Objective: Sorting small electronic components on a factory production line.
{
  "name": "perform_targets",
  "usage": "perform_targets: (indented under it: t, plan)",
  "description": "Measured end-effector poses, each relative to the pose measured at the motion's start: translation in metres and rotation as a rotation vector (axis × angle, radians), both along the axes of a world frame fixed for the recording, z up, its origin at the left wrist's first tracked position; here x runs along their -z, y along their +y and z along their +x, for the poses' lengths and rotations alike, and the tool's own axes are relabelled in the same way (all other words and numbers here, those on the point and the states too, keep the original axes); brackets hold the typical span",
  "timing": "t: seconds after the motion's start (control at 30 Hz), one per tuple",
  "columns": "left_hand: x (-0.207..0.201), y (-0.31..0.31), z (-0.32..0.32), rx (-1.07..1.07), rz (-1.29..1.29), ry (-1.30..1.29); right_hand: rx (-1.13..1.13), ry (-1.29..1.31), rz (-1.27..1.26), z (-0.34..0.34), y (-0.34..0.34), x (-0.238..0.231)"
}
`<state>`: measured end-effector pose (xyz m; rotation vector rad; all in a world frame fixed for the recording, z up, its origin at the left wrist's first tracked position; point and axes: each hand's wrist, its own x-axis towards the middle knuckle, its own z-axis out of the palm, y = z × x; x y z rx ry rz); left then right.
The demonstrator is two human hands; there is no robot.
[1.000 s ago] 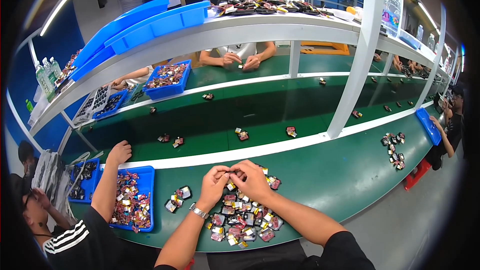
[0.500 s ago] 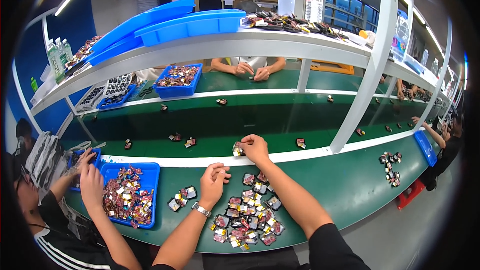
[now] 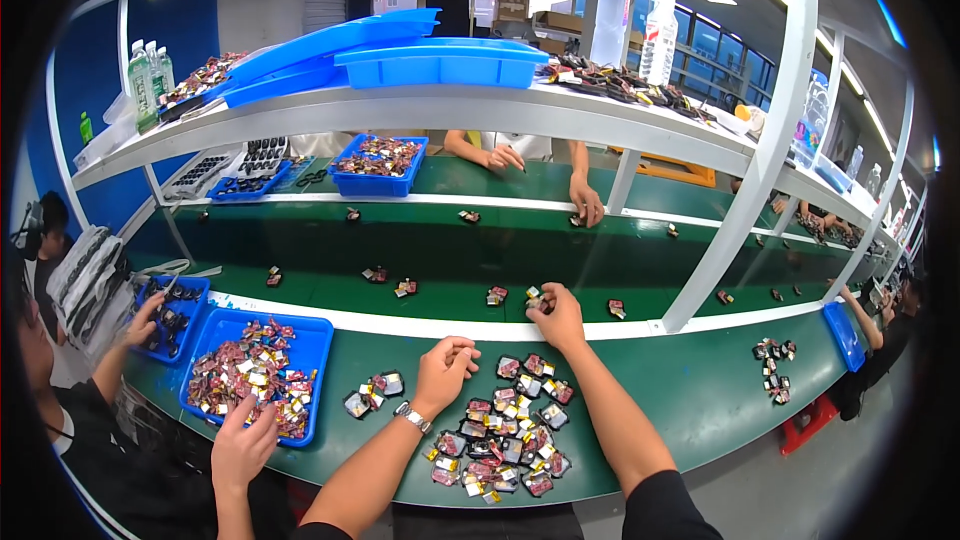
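My right hand [image 3: 557,316] reaches over the white rail, its fingers closed on a small electronic unit [image 3: 536,294] with pale and yellow parts. Just left of it, a similar unit [image 3: 496,295] lies on the green belt. My left hand [image 3: 447,370], with a metal watch on the wrist, hovers over the green table; its fingers are curled and I see nothing in them. Between my forearms lies a pile of black-framed units [image 3: 497,425] with silver, reddish and yellow parts. A few more units [image 3: 373,393] sit left of my left hand.
A blue tray [image 3: 325,345] of reddish parts stands at left, where a co-worker's hand [image 3: 243,440] reaches in. White posts [image 3: 745,165] and a loaded shelf [image 3: 450,110] cross ahead. Across the belt, another person's hand [image 3: 587,202] touches a unit. More units [image 3: 774,370] lie at right.
A unit now lies on the belt near where my right hand was; that hand has moved right, holding a unit. The neighbour's hand came down to the blue tray. The person opposite reached to the belt.
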<state>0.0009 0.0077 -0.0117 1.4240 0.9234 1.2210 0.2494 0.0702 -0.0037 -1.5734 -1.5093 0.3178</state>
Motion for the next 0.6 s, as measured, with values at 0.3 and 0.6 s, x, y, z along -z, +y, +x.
perform_targets:
  t: [0.3, 0.6]
  plan:
    - [-0.013, 0.002, -0.015, 0.471, -0.373, -0.165, -0.646, -0.108, -0.025, -0.042, -0.102, -0.055]
    - [-0.004, -0.001, -0.01, 0.531, -0.385, -0.175, -0.711, -0.049, -0.155, -0.043, -0.104, -0.051]
